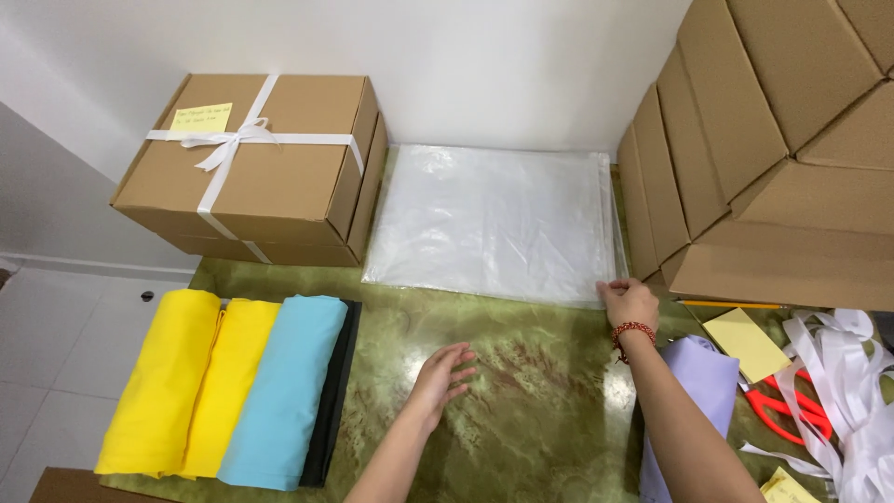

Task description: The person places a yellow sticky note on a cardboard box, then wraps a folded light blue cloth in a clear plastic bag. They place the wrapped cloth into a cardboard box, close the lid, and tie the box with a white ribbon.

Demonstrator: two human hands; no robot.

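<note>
Your right hand (629, 300) reaches forward from the lower right, forearm angled up and away from you, wrist bent slightly down. A red beaded bracelet (633, 330) sits on that wrist. The fingers are curled down onto the near right corner of the stack of clear plastic bags (494, 222), fingertips on the corner edge; whether they pinch the top bag or only press on it, you cannot tell from here.

Your left hand (445, 374) comes in from the bottom centre, palm down, fingers loosely spread and empty, low over the green marbled table (521, 410), in front of the bags and well short of their near edge. It grips nothing.

The bags lie flat on the table, long axis running left to right, the short sides pointing away toward the white wall. The far edge lies close to that wall.

Taking the bags as your landmark: just left of them stands a brown cardboard box (265, 163) tied with white ribbon, with a yellow note on its lid. To their right, flat brown boxes (745, 140) lean in a stack. In front and to the left lie folded cloths (233, 387), two yellow, one light blue, one black, side by side. In front and to the right are a lilac cloth (703, 382), a yellow notepad (745, 343), red scissors (778, 405) and loose white ribbon (852, 391).
</note>
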